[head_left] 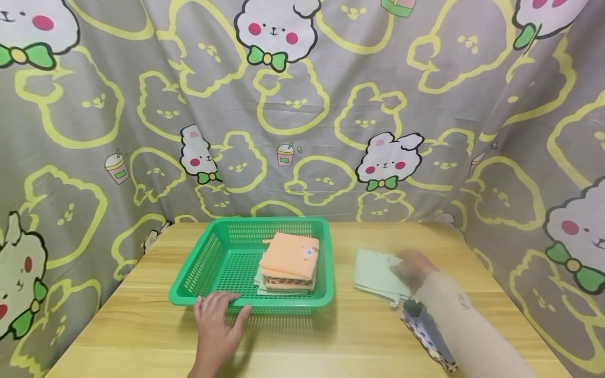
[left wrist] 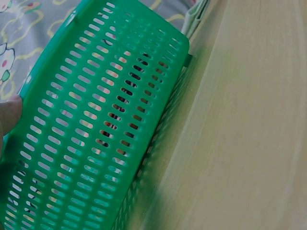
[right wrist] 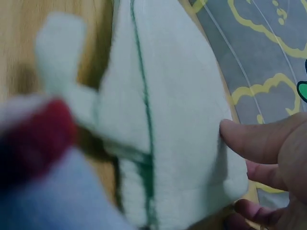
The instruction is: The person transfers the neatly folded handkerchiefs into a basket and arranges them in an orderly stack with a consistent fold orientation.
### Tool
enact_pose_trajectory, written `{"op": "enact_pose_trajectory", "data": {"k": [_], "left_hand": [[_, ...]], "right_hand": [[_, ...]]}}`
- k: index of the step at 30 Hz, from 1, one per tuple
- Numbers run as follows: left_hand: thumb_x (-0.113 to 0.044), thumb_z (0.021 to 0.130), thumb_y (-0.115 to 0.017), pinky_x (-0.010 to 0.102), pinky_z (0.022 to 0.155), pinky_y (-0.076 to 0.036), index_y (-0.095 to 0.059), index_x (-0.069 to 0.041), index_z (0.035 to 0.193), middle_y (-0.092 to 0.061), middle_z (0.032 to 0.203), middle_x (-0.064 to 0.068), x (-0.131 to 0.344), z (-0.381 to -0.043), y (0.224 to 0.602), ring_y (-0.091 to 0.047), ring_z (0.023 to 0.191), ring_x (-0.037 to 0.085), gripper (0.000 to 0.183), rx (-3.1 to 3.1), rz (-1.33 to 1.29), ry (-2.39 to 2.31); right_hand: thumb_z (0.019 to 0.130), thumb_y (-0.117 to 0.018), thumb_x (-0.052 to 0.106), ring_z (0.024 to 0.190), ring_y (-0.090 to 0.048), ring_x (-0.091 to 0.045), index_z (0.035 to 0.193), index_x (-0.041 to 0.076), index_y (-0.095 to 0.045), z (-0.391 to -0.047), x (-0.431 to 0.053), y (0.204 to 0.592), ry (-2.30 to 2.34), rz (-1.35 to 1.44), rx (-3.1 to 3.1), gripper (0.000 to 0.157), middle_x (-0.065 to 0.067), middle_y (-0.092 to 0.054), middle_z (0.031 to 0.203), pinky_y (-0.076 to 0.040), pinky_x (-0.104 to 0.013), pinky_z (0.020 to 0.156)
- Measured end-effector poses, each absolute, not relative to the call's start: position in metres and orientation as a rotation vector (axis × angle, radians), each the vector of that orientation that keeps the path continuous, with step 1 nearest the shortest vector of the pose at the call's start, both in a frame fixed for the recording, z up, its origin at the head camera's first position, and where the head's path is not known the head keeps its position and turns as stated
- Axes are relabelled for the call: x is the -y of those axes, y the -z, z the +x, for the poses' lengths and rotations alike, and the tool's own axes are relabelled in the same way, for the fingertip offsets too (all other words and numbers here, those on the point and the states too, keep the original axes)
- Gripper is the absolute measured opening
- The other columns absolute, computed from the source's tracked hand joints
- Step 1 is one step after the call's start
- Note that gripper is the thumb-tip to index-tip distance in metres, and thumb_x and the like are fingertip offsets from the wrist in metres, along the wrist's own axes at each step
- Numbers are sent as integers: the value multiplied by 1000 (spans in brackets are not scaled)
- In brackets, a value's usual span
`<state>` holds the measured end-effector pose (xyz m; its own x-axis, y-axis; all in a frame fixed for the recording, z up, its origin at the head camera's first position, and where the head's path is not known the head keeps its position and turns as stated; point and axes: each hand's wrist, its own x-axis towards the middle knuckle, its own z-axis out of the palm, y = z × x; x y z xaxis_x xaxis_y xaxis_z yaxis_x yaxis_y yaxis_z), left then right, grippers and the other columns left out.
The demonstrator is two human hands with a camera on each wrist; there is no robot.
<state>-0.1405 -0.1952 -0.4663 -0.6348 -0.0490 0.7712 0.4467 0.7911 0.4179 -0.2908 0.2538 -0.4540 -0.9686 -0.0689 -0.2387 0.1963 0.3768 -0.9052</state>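
My left hand (head_left: 216,320) grips the near rim of a green plastic basket (head_left: 326,273), fingers over the edge; in the left wrist view a digit lies on the rim beside the perforated wall. Folded cloths are stacked inside at the right, an orange towel (head_left: 288,254) on top, patterned and pale green ones under it. Right of the basket, my right hand (head_left: 412,266), blurred, pinches the edge of a folded pale green towel (head_left: 373,270). In the right wrist view the thumb (right wrist: 254,139) is on the towel's face, other fingers at its lower edge.
A blue-grey cloth with a checked border (head_left: 427,333) lies partly under my right forearm. Something blurred, red and light blue (right wrist: 38,148), sits close to the right wrist camera. A patterned curtain (head_left: 302,115) hangs behind the wooden table (head_left: 142,341).
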Motion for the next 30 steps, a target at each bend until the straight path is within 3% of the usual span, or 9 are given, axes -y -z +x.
{"op": "enact_pose_trajectory", "data": {"k": [3, 9, 13, 16, 23, 27, 30], "left_hand": [[-20, 75, -78, 70, 98, -12, -66, -1, 96, -65, 101, 16, 195, -141, 466, -50, 106, 35, 31, 2146, -297, 756], [-21, 75, -77, 69, 99, -12, -66, -2, 96, -65, 101, 16, 196, -141, 465, -51, 105, 36, 30, 2139, -298, 751], [-21, 75, -77, 69, 99, -12, -66, -1, 96, -65, 102, 15, 196, -141, 465, -51, 105, 37, 31, 2144, -295, 754], [-20, 75, -78, 69, 99, -12, -66, -1, 96, -65, 102, 16, 196, -140, 465, -50, 106, 37, 30, 2151, -289, 759], [-17, 75, -78, 69, 100, -10, -65, -2, 97, -65, 102, 16, 193, -139, 463, -50, 106, 39, 29, 2151, -286, 777], [-17, 75, -78, 69, 100, -10, -65, -1, 97, -65, 102, 15, 193, -139, 463, -50, 106, 40, 29, 2152, -289, 779], [-17, 76, -78, 69, 100, -10, -65, -2, 97, -65, 102, 16, 193, -139, 463, -50, 106, 40, 29, 2157, -283, 778]], "right_hand": [[85, -64, -3, 108, -50, -46, 134, -17, -35, -293, -255, 452, 1571, 112, -2459, 58, -37, -37, 134, -54, -38, 77], [86, -68, 12, 108, -53, -49, 121, -17, -52, -302, -257, 449, 1037, -251, -2813, 48, -34, -55, 120, -43, -55, 92], [87, -69, 19, 82, -62, -36, 100, -9, -64, -305, -256, 452, 991, -232, -2825, 31, -21, -66, 90, -50, -47, 79], [87, -69, 16, 72, -61, -27, 95, -8, -61, -305, -254, 455, 1213, -83, -2693, 27, -15, -62, 84, -53, -39, 66], [90, -58, 7, 83, -54, -29, 104, -7, -46, -306, -253, 461, 1483, 31, -2592, 23, -19, -52, 96, -50, -36, 65], [83, -51, -4, 91, -52, -34, 124, -9, -41, -308, -258, 462, 1615, 48, -2570, 42, -25, -47, 116, -51, -39, 71], [83, -44, -4, 109, -49, -43, 135, -5, -41, -309, -263, 463, 1608, 40, -2637, 52, -29, -42, 133, -47, -51, 88]]}}
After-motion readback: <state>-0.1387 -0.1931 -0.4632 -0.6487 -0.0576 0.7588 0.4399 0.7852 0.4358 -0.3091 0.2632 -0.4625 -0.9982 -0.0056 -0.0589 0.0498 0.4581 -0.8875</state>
